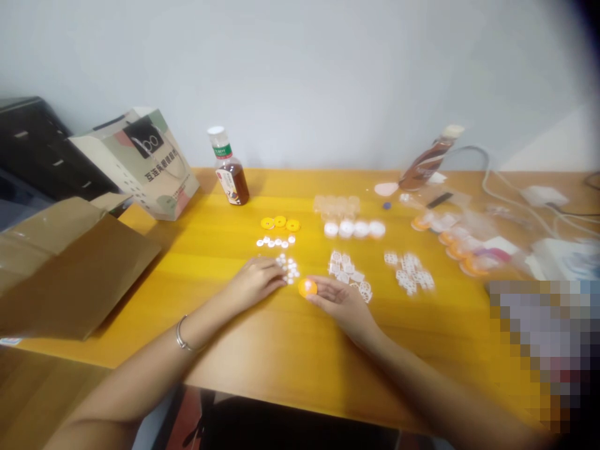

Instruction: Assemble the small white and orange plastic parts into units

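Observation:
Between the thumb and fingers of my right hand (pixel 341 304) is a round orange disc (pixel 307 287) with a pale centre, held just above the table. My left hand (pixel 257 281) reaches to the edge of a cluster of small white round pieces (pixel 291 270). Its fingers are bent and drawn together, and whatever is at their tips is hidden. Behind that cluster lie a row of small white rings (pixel 278 244) and three yellow discs (pixel 280 222). White openwork pieces (pixel 345 269) lie just beyond my right hand.
A second group of white openwork pieces (pixel 410 273) and several white round caps (pixel 354 229) lie to the right. Two drink bottles (pixel 234 181) stand by the wall. A cardboard box (pixel 70 269) and paper bag (pixel 140 162) are at left; cables (pixel 504 187) and bagged parts (pixel 473 244) at right.

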A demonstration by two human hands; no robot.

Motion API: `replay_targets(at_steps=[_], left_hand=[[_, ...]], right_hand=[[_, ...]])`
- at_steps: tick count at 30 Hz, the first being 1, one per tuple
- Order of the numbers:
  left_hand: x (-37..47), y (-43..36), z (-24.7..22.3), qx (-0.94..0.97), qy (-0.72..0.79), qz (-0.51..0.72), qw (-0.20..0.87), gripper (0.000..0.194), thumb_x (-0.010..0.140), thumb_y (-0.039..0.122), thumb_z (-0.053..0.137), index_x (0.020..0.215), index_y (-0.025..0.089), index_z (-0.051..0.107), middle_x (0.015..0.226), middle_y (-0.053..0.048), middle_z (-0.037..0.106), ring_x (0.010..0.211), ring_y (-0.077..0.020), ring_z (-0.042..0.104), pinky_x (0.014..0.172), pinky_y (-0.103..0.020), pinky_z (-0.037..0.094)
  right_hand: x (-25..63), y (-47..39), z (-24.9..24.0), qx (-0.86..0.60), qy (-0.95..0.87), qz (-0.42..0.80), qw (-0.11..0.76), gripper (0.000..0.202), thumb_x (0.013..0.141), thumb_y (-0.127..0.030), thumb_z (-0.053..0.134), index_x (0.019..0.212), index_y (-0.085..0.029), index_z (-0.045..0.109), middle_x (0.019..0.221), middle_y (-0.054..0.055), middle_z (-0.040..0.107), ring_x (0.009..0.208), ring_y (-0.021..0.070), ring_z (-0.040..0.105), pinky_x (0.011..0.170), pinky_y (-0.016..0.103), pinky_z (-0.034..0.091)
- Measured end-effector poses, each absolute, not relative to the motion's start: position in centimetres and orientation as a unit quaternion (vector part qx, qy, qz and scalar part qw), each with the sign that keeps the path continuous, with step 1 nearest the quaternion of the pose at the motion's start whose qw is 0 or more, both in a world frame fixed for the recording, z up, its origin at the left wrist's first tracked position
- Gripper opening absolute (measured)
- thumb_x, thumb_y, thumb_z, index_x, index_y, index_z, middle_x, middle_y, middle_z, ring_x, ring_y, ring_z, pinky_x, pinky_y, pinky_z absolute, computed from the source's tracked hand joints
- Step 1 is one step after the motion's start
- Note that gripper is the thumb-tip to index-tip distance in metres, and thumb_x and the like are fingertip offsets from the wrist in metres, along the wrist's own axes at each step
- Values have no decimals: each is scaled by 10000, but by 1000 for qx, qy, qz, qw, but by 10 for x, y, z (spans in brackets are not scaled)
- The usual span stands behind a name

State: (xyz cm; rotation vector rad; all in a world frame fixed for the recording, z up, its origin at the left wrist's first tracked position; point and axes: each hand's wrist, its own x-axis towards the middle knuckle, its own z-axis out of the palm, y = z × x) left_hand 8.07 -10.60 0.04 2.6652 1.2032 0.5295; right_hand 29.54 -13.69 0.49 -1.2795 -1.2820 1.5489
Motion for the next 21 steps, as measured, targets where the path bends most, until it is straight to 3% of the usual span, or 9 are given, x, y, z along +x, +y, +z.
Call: replay_targets(at_steps=[6, 15, 21], left_hand=[[86, -107, -4, 879, 411, 212, 117, 193, 875, 228, 458, 851, 154, 634, 823, -54, 611, 787, -140, 557, 716, -253, 440], [84, -105, 0, 927, 341, 115, -108, 238, 893, 199, 391, 824, 142, 611, 763, -48, 609, 714, -144, 540, 677, -285, 364], [90, -114, 6, 911, 306, 264, -83, 119, 840, 202, 508, 914, 149, 584, 849, -40, 639, 771, -131, 551, 680, -261, 386]], right_hand=[[295, -136, 4, -500, -497, 607, 367, 353, 640, -261, 690, 982, -184, 644, 866, 30, 717, 851, 184, 664, 854, 347, 503], [296, -137, 2, -494, -490, 612, 376, 351, 621, -249, 706, 963, -189, 652, 827, 22, 717, 823, 178, 667, 840, 339, 507], [296, -136, -1, -475, -495, 618, 385, 340, 615, -248, 713, 946, -194, 654, 829, 23, 718, 814, 178, 670, 838, 345, 510]])
